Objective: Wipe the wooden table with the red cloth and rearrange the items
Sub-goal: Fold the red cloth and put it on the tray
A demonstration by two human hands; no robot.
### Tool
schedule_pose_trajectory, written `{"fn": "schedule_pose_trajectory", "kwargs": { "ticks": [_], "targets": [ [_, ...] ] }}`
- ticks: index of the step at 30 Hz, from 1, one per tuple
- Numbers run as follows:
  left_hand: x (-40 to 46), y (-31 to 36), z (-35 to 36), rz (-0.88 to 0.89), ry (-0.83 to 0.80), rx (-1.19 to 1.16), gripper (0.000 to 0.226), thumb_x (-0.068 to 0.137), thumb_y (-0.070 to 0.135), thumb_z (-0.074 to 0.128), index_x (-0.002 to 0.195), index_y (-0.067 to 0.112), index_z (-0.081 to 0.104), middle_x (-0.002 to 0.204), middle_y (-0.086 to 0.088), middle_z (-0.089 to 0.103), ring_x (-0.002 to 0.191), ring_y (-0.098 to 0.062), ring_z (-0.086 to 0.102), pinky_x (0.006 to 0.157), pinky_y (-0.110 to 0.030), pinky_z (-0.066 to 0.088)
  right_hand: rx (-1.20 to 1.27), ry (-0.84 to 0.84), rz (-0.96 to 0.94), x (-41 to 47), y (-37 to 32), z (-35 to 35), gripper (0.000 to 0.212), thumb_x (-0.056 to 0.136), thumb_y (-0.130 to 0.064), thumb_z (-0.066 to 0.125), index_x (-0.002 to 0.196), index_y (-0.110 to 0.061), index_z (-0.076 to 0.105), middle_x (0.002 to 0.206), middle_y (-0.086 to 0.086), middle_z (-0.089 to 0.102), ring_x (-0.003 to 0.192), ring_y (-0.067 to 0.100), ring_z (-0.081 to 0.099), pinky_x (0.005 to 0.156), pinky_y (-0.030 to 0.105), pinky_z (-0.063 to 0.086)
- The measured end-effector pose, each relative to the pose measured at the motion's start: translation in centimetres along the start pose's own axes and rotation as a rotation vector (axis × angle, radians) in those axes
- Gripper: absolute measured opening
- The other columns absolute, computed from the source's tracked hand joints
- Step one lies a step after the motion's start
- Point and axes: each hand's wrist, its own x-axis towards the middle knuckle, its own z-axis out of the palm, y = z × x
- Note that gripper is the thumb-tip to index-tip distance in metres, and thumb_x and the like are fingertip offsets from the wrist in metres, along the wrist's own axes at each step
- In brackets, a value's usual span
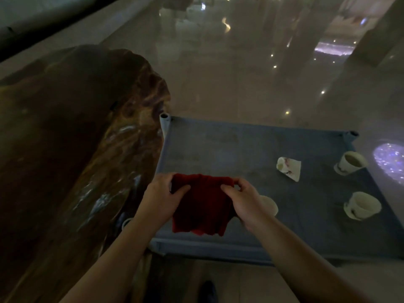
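Observation:
The red cloth (202, 207) hangs spread between my two hands above the near left part of a blue-grey fabric platform (251, 149). My left hand (162, 196) pinches its upper left corner and my right hand (244, 201) pinches its upper right corner. The dark, glossy wooden table (72, 132) with an irregular carved edge fills the left side. White cups sit on the platform: one on its side (288, 168), one at the far right (350, 162), one at the near right (361, 205). Another cup (270, 205) is partly hidden behind my right hand.
A shiny tiled floor (240, 73) with light reflections stretches beyond the platform. A dark shoe (208, 291) shows at the bottom between my forearms. The scene is dim.

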Motion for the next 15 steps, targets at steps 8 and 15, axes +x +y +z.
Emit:
{"fn": "schedule_pose_trajectory", "kwargs": {
  "ticks": [8,15],
  "targets": [
    [3.6,-5.1,5.5,-0.073,-0.219,0.182,0.052,0.085,0.042,0.072,0.129,0.019,0.056,0.122,-0.005,0.062,0.108,-0.025,0.061,0.086,-0.036,0.048,-0.471,0.104,0.044,5.5,5.7,1.2,0.029,0.096,-0.030,0.070,0.119,-0.012,0.064,0.117,0.006,0.068,0.093,0.016,0.066,0.065,0.019,0.048],
    [3.5,-6.4,7.2,0.169,-0.072,0.563,0.047,0.091,0.046,0.059,0.129,0.019,0.055,0.123,-0.007,0.055,0.109,-0.030,0.052,0.081,-0.045,0.048,-1.175,0.082,-0.420,5.1,7.4,1.3,0.033,0.103,-0.031,0.053,0.134,-0.018,0.056,0.131,0.011,0.051,0.118,0.033,0.047,0.093,0.047,0.044]
  ]
}}
